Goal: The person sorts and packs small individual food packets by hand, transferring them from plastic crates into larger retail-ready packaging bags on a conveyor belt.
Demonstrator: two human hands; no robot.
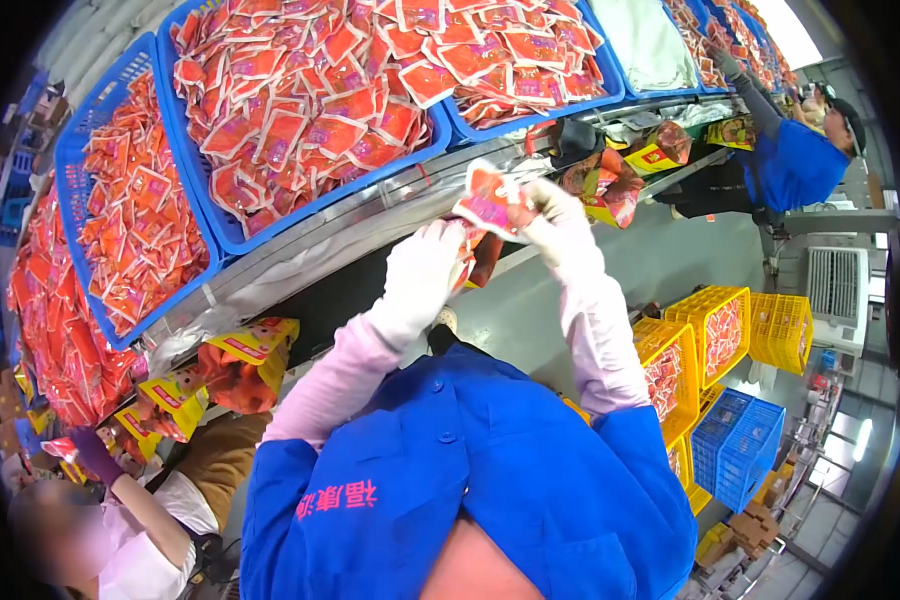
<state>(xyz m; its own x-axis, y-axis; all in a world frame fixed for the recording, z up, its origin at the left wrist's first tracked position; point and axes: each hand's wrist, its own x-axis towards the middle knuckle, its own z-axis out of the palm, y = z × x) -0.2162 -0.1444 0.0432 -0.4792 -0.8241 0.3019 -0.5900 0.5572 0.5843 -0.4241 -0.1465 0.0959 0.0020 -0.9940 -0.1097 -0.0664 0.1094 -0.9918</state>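
In the head view my right hand (558, 226), in a white glove, pinches a small red-and-white packet (490, 200) just past the edge of the bench. My left hand (422, 272), gloved too, is closed around more red packets (466, 255), mostly hidden by the fingers. Both hands are close together at chest height. Beyond them stands a blue basket (315, 192) heaped with the same red packets, and a second full blue basket (530, 118) is to its right.
Yellow-and-red bags (250, 362) hang along the bench edge (280, 240). A co-worker in blue (795, 165) reaches into baskets at far right; another person's purple-gloved hand (95, 455) holds a packet at lower left. Yellow crates (725, 295) and blue crates (738, 435) stand on the right.
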